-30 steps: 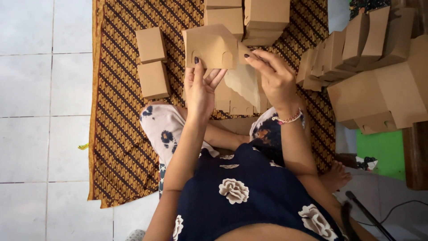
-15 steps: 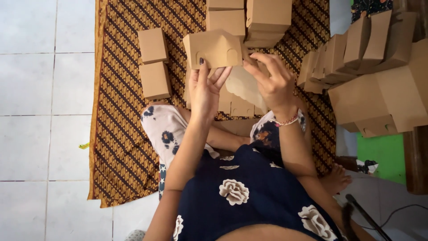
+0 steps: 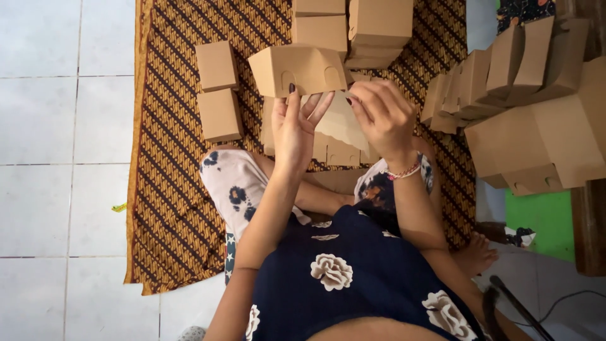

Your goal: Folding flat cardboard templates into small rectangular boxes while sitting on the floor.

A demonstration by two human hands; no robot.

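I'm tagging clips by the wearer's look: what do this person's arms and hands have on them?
Both arms are bare, with no sleeves showing. The left hand has dark-painted nails. The right hand also shows dark nail polish, and its wrist carries a thin beaded bracelet in pink and white. No rings, gloves or watch are visible.

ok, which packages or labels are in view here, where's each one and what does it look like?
Half-folded brown card box: held up in both hands, left hand, right hand; tab cutouts show.
Two closed brown cubes: on the patterned mat, to the left.
Stacked brown boxes: top centre.
Row of open brown boxes: leaning, at right.
Flat die-cut blanks: on the lap.
No labels, signs or screens.
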